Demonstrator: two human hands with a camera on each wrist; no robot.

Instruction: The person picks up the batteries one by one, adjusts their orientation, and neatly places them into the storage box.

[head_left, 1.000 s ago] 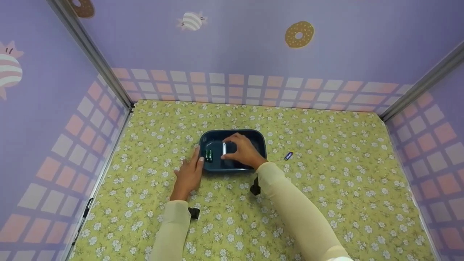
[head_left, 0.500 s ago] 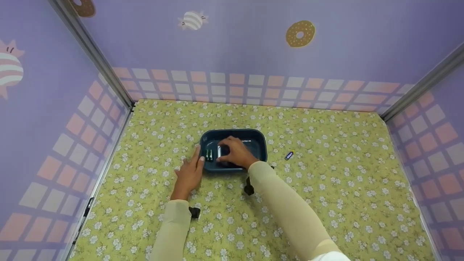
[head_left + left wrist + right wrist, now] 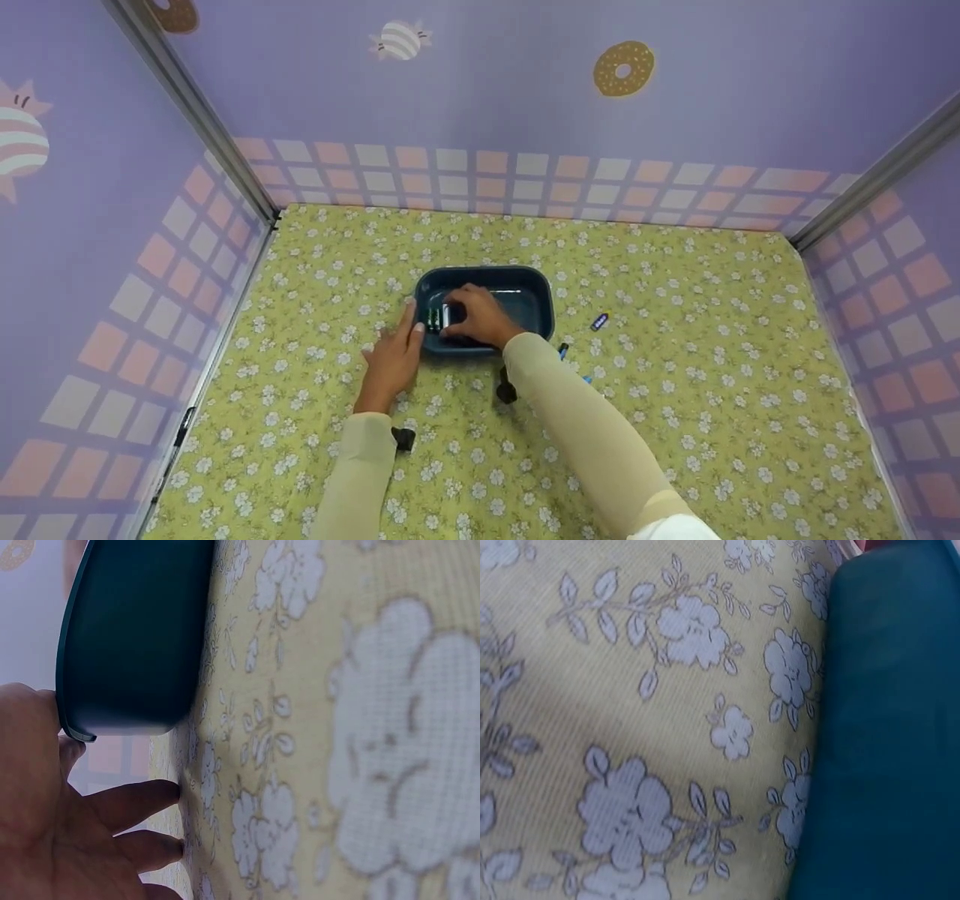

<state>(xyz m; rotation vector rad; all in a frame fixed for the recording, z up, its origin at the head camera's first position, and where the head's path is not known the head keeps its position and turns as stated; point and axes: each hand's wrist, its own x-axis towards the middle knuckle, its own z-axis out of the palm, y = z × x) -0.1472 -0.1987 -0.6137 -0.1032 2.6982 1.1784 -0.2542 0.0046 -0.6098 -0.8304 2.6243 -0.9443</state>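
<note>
A dark blue-green tray (image 3: 525, 276) stands on the flowered cloth. Two small green cylinders, like batteries (image 3: 433, 320), lie side by side in its left end. My right hand (image 3: 480, 319) reaches inside and pinches a narrow silvery-white item (image 3: 446, 316) between thumb and fingers, just right of the green pair; its exact kind I cannot tell. At the left rim lies my left hand (image 3: 394, 356), fingers fairly straight, with thumb and forefinger touching the rim. In the left wrist view, the other fingers of this hand (image 3: 142, 806) spread down to the cloth. The right wrist view shows only the tray's outer wall (image 3: 889, 727) and cloth.
A small purple piece with a yellow tip (image 3: 600, 322) lies on the cloth right of the tray. Beside the right sleeve lie a blue piece with a black end (image 3: 563, 350) and another bit of blue (image 3: 587, 379), partly hidden. Purple walls (image 3: 510, 90) enclose the back and sides.
My right hand has slid left inside the tray with the silvery item, up to the green pair. Its sleeve, moving left, has uncovered the blue pieces. The left hand stays put.
</note>
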